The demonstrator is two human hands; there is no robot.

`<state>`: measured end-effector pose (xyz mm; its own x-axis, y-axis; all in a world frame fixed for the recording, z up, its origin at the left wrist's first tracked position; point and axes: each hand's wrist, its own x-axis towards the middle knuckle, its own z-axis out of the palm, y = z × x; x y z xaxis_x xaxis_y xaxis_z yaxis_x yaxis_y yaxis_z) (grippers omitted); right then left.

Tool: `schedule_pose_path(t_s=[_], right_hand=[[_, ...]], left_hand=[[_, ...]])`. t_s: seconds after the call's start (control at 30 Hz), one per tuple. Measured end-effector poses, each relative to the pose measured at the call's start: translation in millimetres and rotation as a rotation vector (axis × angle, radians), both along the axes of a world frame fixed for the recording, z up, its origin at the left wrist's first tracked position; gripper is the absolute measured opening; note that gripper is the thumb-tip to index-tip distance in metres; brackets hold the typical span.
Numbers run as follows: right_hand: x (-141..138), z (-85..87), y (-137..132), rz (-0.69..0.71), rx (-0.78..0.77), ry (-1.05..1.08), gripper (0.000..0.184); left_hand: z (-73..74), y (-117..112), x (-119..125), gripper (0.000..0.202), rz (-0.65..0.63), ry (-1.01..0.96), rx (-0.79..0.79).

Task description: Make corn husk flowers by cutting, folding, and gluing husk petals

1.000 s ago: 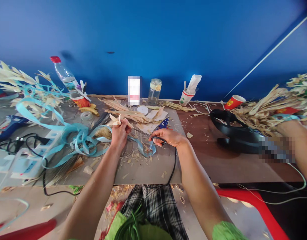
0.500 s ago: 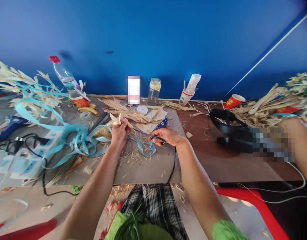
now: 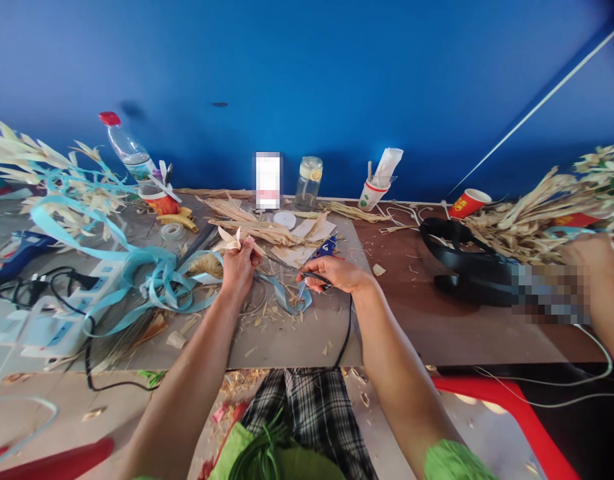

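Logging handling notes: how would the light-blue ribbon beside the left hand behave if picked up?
The ribbon would probably flop, given its loose curls. It looks light, being thin and flat. Lifting might tangle it, since its loops overlap.

One clear jar [image 3: 309,187]: one pair of scissors [image 3: 285,266] before it, one red-capped bottle [image 3: 129,148] left, one white cup [image 3: 371,197] right.

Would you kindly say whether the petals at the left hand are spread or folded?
Spread: the pale petals point apart above the left hand.
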<state>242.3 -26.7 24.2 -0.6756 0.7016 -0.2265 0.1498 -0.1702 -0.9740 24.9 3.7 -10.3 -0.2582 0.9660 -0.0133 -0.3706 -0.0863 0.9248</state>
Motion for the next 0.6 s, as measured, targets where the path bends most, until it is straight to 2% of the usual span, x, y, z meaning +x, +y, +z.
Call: schedule_pose_path(t_s=[0.6], right_hand=[[-1.7,4.6,-1.8,0.004,0.011,-0.026,0.041]], left_hand=[[0.5,0.0,-0.3,0.027,-0.002,0.010,0.009]])
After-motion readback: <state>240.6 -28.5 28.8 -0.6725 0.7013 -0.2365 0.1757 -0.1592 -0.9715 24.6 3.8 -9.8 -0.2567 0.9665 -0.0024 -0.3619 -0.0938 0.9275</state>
